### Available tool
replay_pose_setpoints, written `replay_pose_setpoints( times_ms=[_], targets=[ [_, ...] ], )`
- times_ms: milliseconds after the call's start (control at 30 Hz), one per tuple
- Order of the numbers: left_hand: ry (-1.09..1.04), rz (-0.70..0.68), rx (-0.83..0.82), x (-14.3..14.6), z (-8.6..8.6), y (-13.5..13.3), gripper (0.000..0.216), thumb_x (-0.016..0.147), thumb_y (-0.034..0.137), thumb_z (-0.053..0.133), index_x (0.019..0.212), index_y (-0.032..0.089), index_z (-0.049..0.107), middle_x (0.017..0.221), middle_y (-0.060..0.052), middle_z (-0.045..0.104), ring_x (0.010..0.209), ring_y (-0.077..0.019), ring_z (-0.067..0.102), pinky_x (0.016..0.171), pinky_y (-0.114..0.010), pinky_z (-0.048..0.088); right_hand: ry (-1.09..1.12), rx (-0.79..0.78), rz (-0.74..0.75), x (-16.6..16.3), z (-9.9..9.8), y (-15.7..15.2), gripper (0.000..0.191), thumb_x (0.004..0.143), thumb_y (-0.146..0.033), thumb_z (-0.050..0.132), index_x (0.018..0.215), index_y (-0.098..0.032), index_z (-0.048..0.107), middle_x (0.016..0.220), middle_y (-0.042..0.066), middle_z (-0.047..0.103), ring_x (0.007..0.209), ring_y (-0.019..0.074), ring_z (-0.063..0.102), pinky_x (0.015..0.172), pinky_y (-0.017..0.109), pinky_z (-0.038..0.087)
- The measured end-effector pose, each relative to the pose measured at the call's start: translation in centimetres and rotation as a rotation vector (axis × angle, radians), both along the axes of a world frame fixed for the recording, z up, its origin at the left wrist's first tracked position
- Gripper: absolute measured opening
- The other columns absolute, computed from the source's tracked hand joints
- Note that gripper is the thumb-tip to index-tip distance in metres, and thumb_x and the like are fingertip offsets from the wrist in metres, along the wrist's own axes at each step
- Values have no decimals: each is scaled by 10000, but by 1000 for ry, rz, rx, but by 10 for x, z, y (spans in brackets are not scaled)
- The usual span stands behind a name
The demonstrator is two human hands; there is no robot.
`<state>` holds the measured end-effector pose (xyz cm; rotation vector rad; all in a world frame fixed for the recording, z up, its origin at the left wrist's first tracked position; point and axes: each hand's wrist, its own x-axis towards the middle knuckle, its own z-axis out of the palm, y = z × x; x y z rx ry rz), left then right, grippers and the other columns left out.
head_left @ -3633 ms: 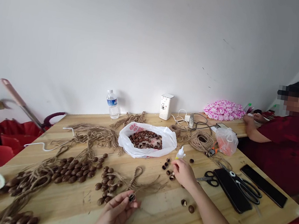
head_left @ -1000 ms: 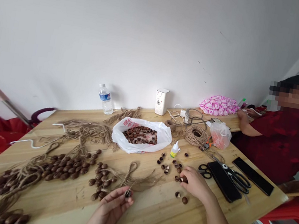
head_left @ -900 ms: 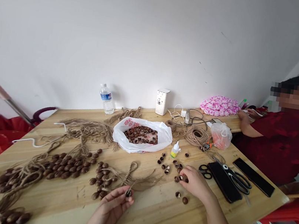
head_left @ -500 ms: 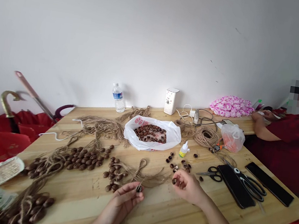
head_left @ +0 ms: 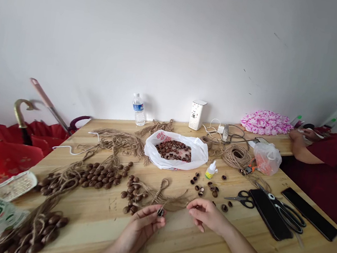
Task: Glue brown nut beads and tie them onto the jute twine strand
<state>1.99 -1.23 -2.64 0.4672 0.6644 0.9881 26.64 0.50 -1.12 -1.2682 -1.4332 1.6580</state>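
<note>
In my left hand (head_left: pixel 144 224), thumb and fingers pinch a dark half nut shell (head_left: pixel 160 212) with a bit of twine rising from it. My right hand (head_left: pixel 205 216) hovers to its right with curled fingers; a small dark patch shows between them, too unclear to name. Behind the hands lies a looped, knotted twine hanging (head_left: pixel 161 191) with a cluster of brown nuts (head_left: pixel 131 193) at its left end. Loose half shells (head_left: pixel 200 189) lie beyond my right hand, near a small glue bottle (head_left: pixel 211 170).
A white plastic bag (head_left: pixel 198 150) holds many shells. Bundles of nuts on twine (head_left: pixel 98 175) cover the left side. On the right lie small scissors (head_left: pixel 244 199), large scissors (head_left: pixel 288 216), dark phones (head_left: pixel 310 213) and a twine coil (head_left: pixel 236 156). A person (head_left: pixel 336 168) sits at right.
My right hand has moved left, closer to my left hand, and turned; the half shell that showed in its fingers is no longer clearly visible. The view has shifted slightly left.
</note>
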Motion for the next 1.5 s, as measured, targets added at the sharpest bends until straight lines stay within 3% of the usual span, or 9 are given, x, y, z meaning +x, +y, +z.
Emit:
replay_pose_setpoints(
  times_ms=[200, 367, 500, 700, 967, 1133, 1267, 1367, 1500],
  targets=[
    [5, -5, 8, 0, -2, 0, 190, 708, 156, 682, 892, 109, 692, 850, -88, 682, 728, -166, 632, 752, -304, 488, -24, 117, 24, 3, -7, 1, 332, 812, -404, 542, 952, -114, 621, 645, -3, 569, 461, 90, 518, 401, 207, 442],
    [16, -6, 5, 0, -1, 1, 181, 708, 155, 682, 882, 112, 697, 833, -84, 683, 718, -162, 629, 744, -295, 483, -326, 456, -8, 0, -2, -2, 165, 790, -205, 555, 894, -152, 671, 881, 63, 631, 706, 149, 601, 571, 240, 489],
    [9, -11, 5, 1, 0, 0, 178, 713, 157, 677, 885, 113, 698, 821, -83, 681, 711, -159, 625, 737, -293, 478, -528, 726, 132, -3, 5, -4, 183, 749, -97, 574, 875, -172, 684, 922, 65, 657, 828, 174, 597, 755, 280, 471],
    [4, -17, 16, 0, -2, 1, 176, 724, 148, 665, 894, 115, 698, 832, -79, 674, 712, -157, 619, 737, -295, 474, -708, 896, 198, -3, 1, -1, 227, 798, -71, 502, 884, -187, 677, 910, 51, 648, 881, 182, 561, 788, 281, 449],
    [13, -13, 13, 0, -1, 0, 183, 712, 158, 677, 888, 112, 696, 819, -81, 670, 705, -158, 613, 725, -291, 474, -795, 932, -81, 18, 5, 6, 262, 784, -58, 456, 827, -207, 667, 918, 48, 643, 867, 181, 587, 766, 286, 477],
    [20, -12, 8, 0, -2, 0, 190, 707, 168, 684, 889, 119, 697, 810, -79, 673, 710, -161, 615, 726, -290, 470, -662, 930, -554, 47, 15, 11, 223, 846, -200, 431, 905, -190, 646, 889, 76, 678, 821, 203, 626, 740, 313, 500],
    [32, -18, 12, 0, -3, 0, 196, 709, 184, 685, 895, 123, 697, 814, -82, 677, 715, -162, 615, 742, -300, 466, -555, 799, -862, 70, 19, 14, 242, 828, -298, 463, 918, -156, 636, 898, 106, 688, 799, 225, 633, 733, 338, 502],
    [32, -21, 5, -1, -4, -1, 193, 717, 179, 678, 901, 126, 697, 829, -80, 678, 721, -157, 614, 754, -300, 465, -478, 692, -927, 78, 21, 15, 280, 820, -329, 466, 942, -139, 632, 884, 116, 684, 803, 237, 627, 698, 342, 507],
    [35, -24, -6, -3, -4, -2, 186, 726, 171, 668, 905, 129, 697, 842, -79, 681, 731, -158, 616, 760, -298, 470, -414, 624, -896, 73, 20, 15, 330, 822, -376, 466, 987, -144, 633, 752, 87, 671, 726, 228, 621, 602, 319, 502]
  ],
)
